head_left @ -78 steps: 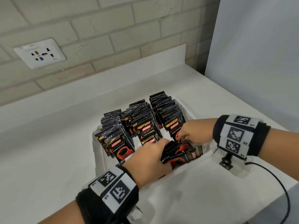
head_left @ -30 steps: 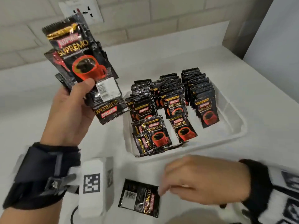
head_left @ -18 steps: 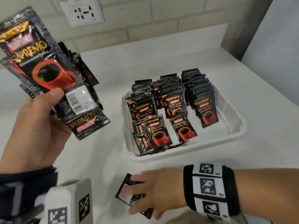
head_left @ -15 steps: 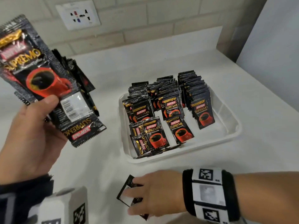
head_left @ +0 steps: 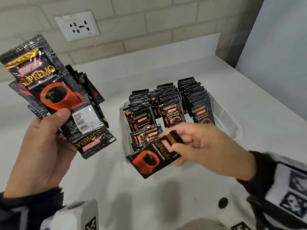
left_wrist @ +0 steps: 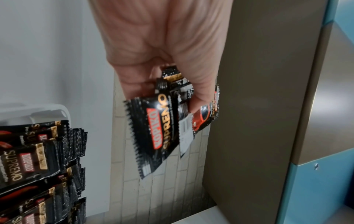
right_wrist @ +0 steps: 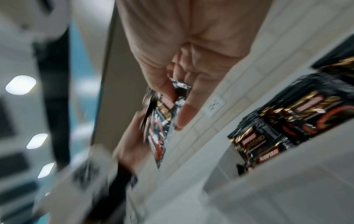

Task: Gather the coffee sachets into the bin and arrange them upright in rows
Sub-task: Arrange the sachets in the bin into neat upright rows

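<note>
The coffee sachets stood upright in three rows inside the white bin on the white counter, their serrated tops pointing up. At the near end of the left row a few sachets leaned loosely rather than standing straight.

A single sachet was in the air over the bin's near rim, tilted with its red cup print facing up. The right hand pinched it by its upper end between thumb and curled fingers (the wrist view there was badly blurred, though the pinch still showed).

To the left of the bin, raised above the counter, the left hand gripped a fanned bunch of sachets, the thumb pressed across the front one and the fingers curled behind. One sachet in the bunch hung upside down, its barcode side partly showing.

Behind it all ran a pale brick wall with a white socket plate. A grey panel stood at the right.
</note>
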### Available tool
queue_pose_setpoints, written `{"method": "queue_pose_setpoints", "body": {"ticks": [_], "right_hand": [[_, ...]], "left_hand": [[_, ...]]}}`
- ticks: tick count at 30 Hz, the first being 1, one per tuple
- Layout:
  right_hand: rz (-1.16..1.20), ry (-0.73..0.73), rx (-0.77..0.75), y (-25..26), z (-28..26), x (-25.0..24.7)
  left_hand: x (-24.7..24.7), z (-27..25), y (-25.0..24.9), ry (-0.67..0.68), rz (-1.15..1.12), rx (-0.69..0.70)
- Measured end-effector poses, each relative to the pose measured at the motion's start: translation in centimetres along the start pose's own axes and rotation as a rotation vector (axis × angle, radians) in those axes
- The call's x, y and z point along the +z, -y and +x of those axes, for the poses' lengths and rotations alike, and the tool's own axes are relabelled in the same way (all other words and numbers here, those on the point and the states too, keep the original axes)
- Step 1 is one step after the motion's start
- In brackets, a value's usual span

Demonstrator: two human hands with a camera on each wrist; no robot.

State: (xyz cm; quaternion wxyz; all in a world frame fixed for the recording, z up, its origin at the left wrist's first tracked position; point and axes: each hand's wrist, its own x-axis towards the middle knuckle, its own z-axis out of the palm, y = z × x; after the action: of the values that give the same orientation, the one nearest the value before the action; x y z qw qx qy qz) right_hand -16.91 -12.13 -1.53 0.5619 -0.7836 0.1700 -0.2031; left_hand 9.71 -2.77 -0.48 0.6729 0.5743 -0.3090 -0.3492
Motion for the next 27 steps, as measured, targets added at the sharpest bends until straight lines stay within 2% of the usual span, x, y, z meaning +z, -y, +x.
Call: {"method": "queue_pose_setpoints", "body": {"ticks": [2,4,8,12,16,18,23,27], "right_hand": [[0.221,-0.131,0.163,0.2,-0.1,-2.5],[0.272,-0.188,0.279,-0.1,-0.9,-4.1],[0.283,-0.240,0.352,-1.1,-2.2,-5.5],[0.247,-0.319,0.343,-1.3,-2.7,-6.4],[0.052,-0.451,0.270,-0.8,-3.2,-9.2],[-0.067,-0.469,0.245,-0.5,-3.2,-10.8],[-0.575,-0.333,0.228,-0.9,-2.1,-12.8],[-0.708,-0.200,0.264,-1.8,-0.1,-12.9]], "left_hand": [[0.0,0.1,0.4,-0.009,-0.003,-0.016],[-0.1,0.4,0.9,-0.014,-0.030,-0.028],[-0.2,0.6,1.6,-0.010,-0.066,-0.045],[0.5,0.2,1.8,0.002,-0.085,-0.061],[0.8,-0.3,1.8,0.004,-0.066,-0.075],[1.1,-0.7,1.6,0.007,-0.059,-0.082],[1.7,-0.9,1.6,0.001,-0.093,-0.115],[2.4,-0.9,2.2,-0.009,-0.118,-0.139]]}}
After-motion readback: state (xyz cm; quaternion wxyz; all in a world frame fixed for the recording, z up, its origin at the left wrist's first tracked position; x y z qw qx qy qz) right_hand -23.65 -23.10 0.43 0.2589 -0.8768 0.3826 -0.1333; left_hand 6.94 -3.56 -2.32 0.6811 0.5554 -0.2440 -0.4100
